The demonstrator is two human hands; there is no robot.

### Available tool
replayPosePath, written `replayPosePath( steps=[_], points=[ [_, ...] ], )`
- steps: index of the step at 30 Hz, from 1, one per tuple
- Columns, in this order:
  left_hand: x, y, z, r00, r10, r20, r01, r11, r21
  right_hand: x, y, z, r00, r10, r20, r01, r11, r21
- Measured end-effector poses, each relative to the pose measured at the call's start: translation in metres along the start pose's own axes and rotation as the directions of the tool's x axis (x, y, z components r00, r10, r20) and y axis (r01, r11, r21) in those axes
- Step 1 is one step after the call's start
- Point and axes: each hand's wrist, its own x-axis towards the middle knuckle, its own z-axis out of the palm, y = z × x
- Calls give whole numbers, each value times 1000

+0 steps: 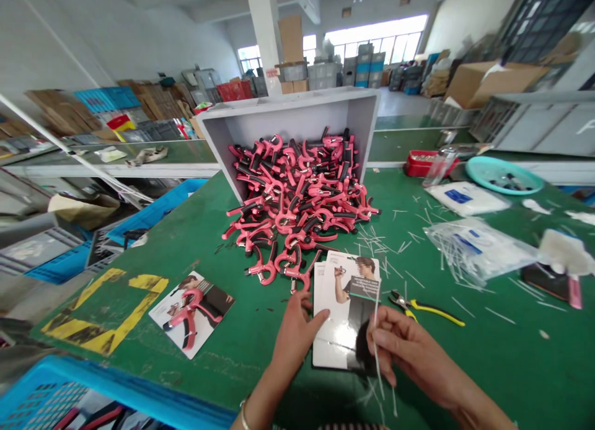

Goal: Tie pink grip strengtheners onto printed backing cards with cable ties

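Observation:
My left hand lies at the left edge of the printed backing cards. Its thumb rests on the top card and stands apart from the fingers. Pinched in my right hand, over the cards' right side, are thin white cable ties. Beyond the cards, pink and black hand grip strengtheners spill from a tipped grey bin. Yellow-and-black pliers lie right of my right hand. Farther left, one card carries a hand grip strengthener.
Yellow-and-black tape marks a square on the green table. A blue crate stands at the front left. Loose cable ties and plastic bags cover the right side, with a turquoise dish and red box behind.

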Motion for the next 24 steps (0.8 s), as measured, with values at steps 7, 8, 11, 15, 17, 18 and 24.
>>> replayPosePath(
  steps=[7, 8, 11, 15, 17, 18, 24],
  points=[
    [-2, -15, -21, 996, -87, 34, 89, 992, -92, 35, -18, -13, 958, -210, -193, 189, 974, -122],
    [-2, -15, -23, 993, -105, 43, 110, 985, -129, 43, -19, -13, 951, -238, -196, 211, 966, -149],
    [3, -15, -19, 983, -149, 102, 172, 949, -264, 66, -19, -6, 940, -291, -177, 253, 944, -210],
    [9, -12, -13, 983, -101, 154, 146, 937, -318, 76, -22, 2, 906, -367, -210, 331, 925, -188],
    [4, -13, -17, 992, -54, 113, 87, 948, -306, 74, -23, 3, 893, -384, -236, 344, 919, -193],
    [-1, -15, -21, 995, -42, 86, 66, 952, -299, 72, -23, 3, 890, -387, -243, 344, 917, -202],
    [-35, -43, -53, 984, -174, 34, 176, 926, -335, 87, -6, 16, 951, -280, -130, 241, 936, -257]
  ],
)
